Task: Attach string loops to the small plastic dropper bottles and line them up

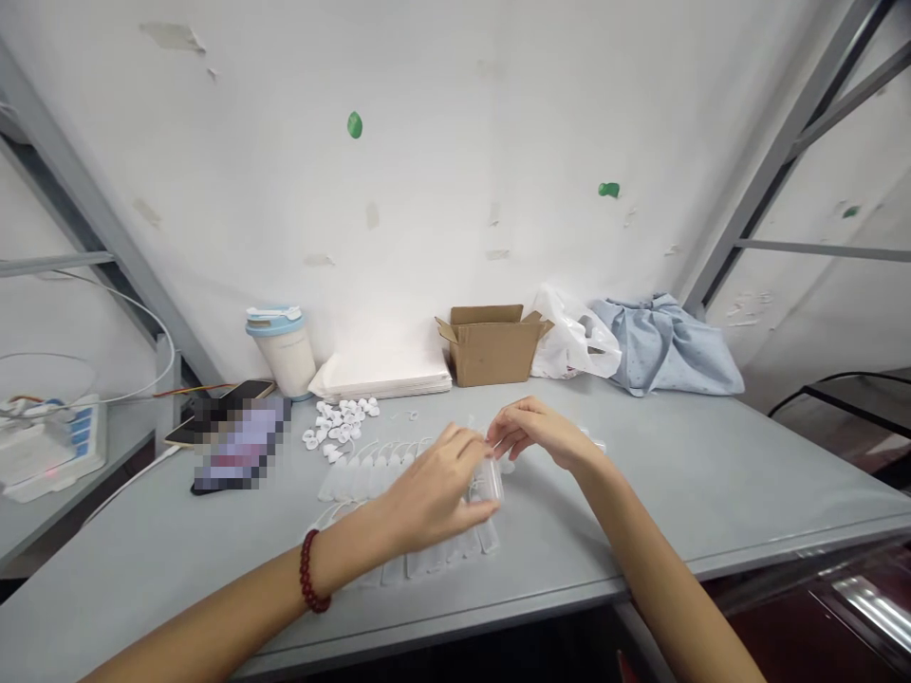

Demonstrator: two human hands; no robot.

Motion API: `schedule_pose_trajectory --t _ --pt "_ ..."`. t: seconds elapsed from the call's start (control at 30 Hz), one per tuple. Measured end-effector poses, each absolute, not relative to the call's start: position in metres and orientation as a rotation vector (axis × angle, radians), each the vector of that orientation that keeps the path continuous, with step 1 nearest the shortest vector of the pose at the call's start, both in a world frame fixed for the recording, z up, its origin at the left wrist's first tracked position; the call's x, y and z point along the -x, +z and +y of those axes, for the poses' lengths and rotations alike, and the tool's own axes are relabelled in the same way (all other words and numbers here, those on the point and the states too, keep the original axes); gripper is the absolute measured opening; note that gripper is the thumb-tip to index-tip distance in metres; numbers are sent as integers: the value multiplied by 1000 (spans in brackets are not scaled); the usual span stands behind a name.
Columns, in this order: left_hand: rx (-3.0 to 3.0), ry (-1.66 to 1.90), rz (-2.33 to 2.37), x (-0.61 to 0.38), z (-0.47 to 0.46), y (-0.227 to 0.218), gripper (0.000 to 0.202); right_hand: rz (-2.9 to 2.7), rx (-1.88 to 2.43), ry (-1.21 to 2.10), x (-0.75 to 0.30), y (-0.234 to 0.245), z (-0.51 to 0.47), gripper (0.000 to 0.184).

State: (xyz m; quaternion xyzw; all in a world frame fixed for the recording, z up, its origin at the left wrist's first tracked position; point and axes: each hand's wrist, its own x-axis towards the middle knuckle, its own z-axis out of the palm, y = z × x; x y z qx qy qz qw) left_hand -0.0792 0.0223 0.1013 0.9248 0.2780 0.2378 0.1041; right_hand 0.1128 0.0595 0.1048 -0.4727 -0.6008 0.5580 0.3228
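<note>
Grey tabletop meets a scuffed white wall, where an open cardboard box stands, its bottom out of sight. From here, the person's left hand has fingers and thumb around a clear tube, whose upper end is lost behind fingertips. The right hand curls in at that end; whether it pinches anything, I cannot tell. Clear containers lie in rows, partly blocked by the left hand and wrist, near small white pieces.
</note>
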Motion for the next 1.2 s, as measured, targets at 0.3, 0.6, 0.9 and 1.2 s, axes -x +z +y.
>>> schedule_pose_trajectory --t 0.3,0.6,0.9,1.2 --pt "-2821 424 749 62 11 78 35 -1555 1405 1270 -133 98 73 17" --pt "-2919 282 820 64 6 78 35 -1621 1564 1011 -138 95 78 10" --pt "-2777 515 1045 81 42 94 27 -1875 1967 280 -167 80 92 26" --pt "-2498 378 1675 140 147 76 26 -1953 2191 354 -193 84 93 34"
